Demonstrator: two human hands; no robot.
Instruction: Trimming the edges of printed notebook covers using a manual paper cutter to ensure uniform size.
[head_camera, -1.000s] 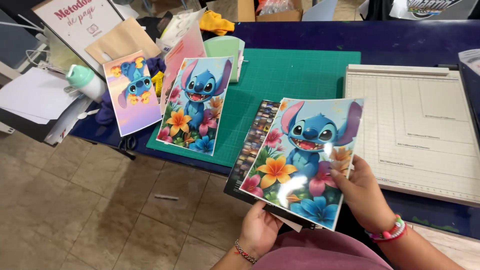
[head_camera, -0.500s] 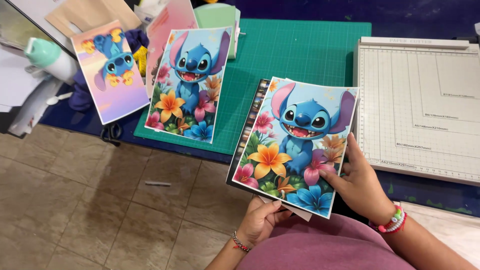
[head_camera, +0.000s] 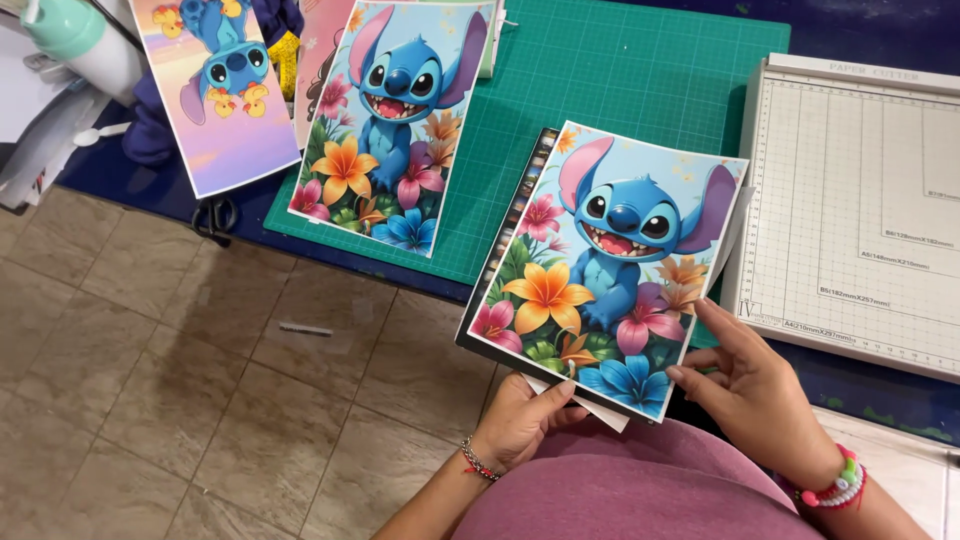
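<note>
Holding a stack of cartoon prints at its lower edge, both hands, left and right, grip it at six o'clock off the surface, two prints already laid at eleven o'clock, the paper cutter unused.

No packages, labels, signs or screens were in view — only printed cartoon sheets lay around the green cutting mat, with a white paper trimmer just to its right.
</note>
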